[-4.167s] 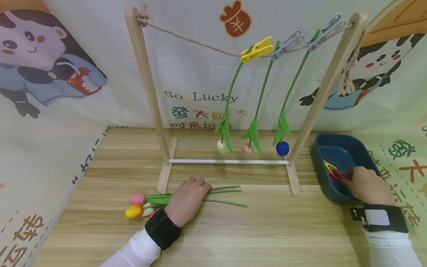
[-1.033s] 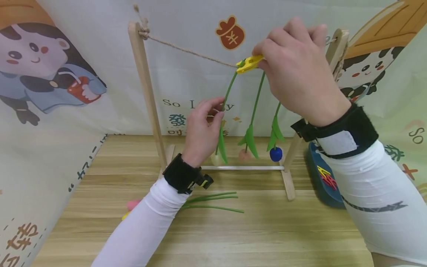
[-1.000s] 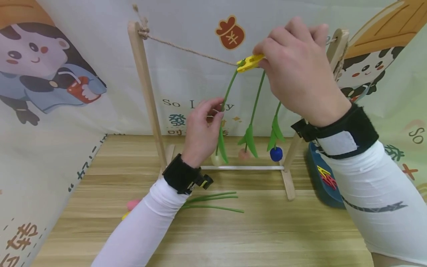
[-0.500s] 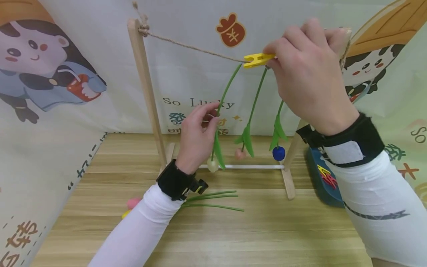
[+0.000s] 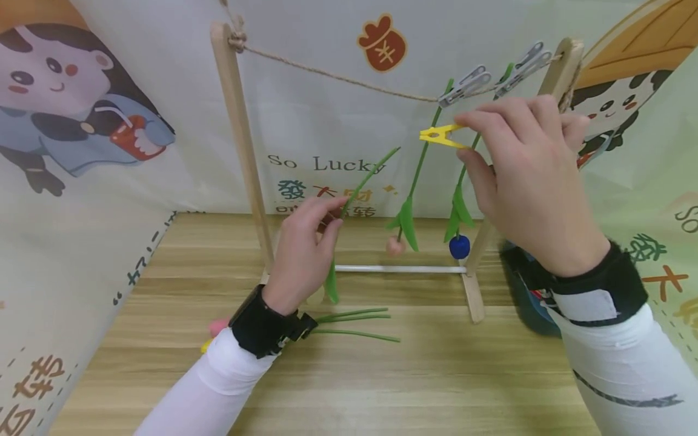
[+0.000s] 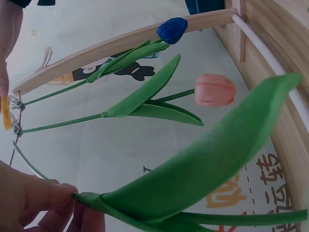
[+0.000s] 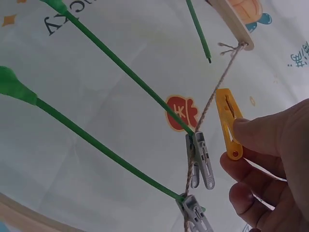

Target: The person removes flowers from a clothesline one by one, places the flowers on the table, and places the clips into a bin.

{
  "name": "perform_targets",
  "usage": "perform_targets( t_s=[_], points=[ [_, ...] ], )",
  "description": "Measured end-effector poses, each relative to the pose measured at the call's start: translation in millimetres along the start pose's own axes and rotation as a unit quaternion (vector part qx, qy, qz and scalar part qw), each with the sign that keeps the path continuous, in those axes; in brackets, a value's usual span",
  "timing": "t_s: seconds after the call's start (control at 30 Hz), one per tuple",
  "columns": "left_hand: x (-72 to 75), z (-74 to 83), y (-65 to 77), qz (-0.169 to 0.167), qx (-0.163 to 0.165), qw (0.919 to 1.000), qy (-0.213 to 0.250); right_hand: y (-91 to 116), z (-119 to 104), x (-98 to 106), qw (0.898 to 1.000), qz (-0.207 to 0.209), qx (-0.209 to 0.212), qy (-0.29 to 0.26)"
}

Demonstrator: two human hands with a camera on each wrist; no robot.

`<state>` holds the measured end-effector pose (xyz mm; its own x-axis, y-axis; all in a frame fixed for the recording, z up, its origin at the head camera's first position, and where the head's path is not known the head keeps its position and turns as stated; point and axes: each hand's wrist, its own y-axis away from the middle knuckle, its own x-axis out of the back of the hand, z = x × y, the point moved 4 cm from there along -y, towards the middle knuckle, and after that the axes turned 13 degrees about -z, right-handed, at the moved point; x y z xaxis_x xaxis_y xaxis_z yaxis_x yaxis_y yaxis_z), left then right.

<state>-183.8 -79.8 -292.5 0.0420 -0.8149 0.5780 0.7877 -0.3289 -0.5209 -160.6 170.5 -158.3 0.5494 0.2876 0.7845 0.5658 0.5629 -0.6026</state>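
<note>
Clothespin (image 5: 438, 135), yellow: pinched at its spread legs between the thumb and fingers of the right hand (image 5: 534, 181). Finger gap is narrow, set by the part held; the remaining fingers curl loosely. The clothespin is clear of the rope (image 5: 338, 77), below it and, in the head view, across the stem of the hanging pink tulip (image 5: 418, 163).

Left hand (image 5: 302, 248): thumb and fingertips closed together on the stem of a tulip (image 5: 373, 174), just above its leaves. The free stem end points up toward the rope — apart from it — and the pale flower head (image 5: 315, 295) is below the hand, partly hidden.

Two grey clothespins (image 5: 465, 85) on the rope retain the pink tulip and the blue tulip (image 5: 460, 247), both head down. Loose tulips (image 5: 357, 334) lie on the table (image 5: 436, 387), partly covered by the left forearm. Blue bin (image 5: 537, 318): behind the right forearm.
</note>
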Motion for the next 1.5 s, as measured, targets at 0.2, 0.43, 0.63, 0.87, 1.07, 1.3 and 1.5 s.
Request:
perform_targets(
  t_s=[0.2,0.43,0.63,0.87,1.07,1.3,1.5],
  points=[
    [1.4,2.3,17.9,-0.038,-0.003,0.9977,-0.057,30,3,-11,0.999,-0.018,-0.014,-0.035],
    [-4.7,-0.1,40.4,-0.130,0.030,0.9886,-0.070,67,14,-26,0.996,-0.027,-0.047,-0.064],
    [-14.5,-5.0,56.1,-0.190,0.045,0.9764,-0.092,104,31,-42,0.991,-0.063,-0.096,-0.072],
    [-26.8,-18.8,69.8,-0.258,0.085,0.9559,-0.112,145,56,-59,0.976,-0.103,-0.177,-0.080],
    [-37.8,-30.8,81.1,-0.292,0.114,0.9387,-0.143,177,88,-76,0.949,-0.164,-0.254,-0.087],
    [-52.3,-47.0,92.2,-0.316,0.140,0.9196,-0.186,212,121,-99,0.915,-0.235,-0.312,-0.098],
    [-64.7,-58.8,96.6,-0.329,0.136,0.9157,-0.187,236,144,-113,0.885,-0.284,-0.359,-0.084]
  ],
)
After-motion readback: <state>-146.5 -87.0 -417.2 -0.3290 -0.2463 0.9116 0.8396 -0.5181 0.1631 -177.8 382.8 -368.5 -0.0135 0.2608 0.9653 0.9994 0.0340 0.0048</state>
